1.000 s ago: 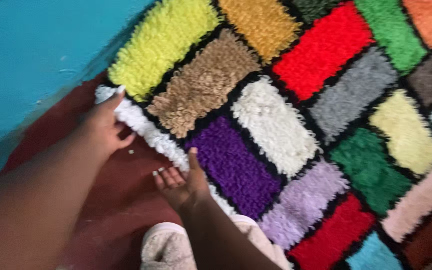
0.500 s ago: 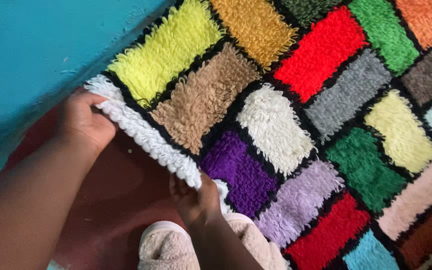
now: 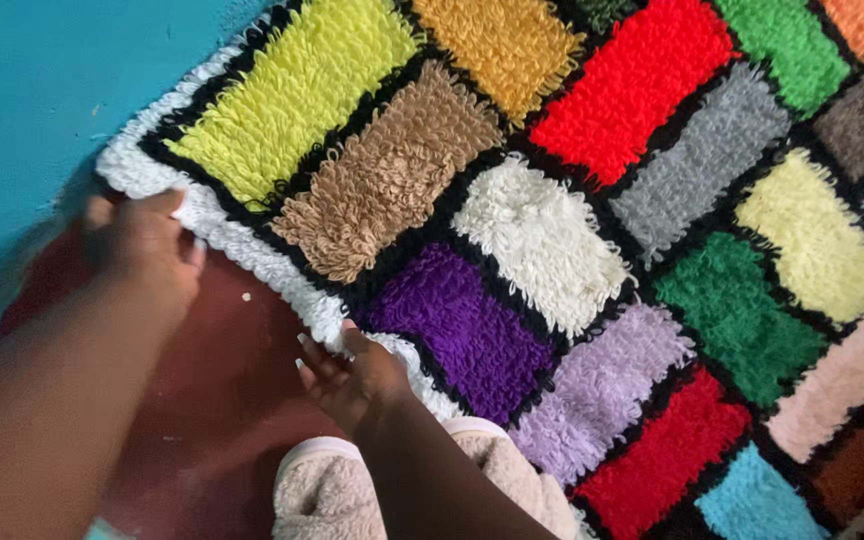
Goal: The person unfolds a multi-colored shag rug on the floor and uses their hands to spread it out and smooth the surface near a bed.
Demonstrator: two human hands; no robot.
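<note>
A shaggy patchwork rug [image 3: 542, 240], made of coloured rectangles outlined in black with a white border, lies on a dark red floor [image 3: 222, 400]. My left hand [image 3: 142, 250] is blurred. It holds the white border near the rug's corner, thumb on top, below the yellow patch. My right hand [image 3: 347, 375] rests at the border beside the purple patch. Its thumb touches the white edge and its fingers are spread apart and hold nothing.
A blue wall [image 3: 32, 100] runs along the upper left, close to the rug's corner. A fluffy beige slipper [image 3: 337, 490] shows at the bottom, under my right forearm. The rug fills the right side of the view.
The lifted white edge has come down and the corner has shifted left toward the wall. My right hand has let go of the border and opened. My left hand moved with the corner.
</note>
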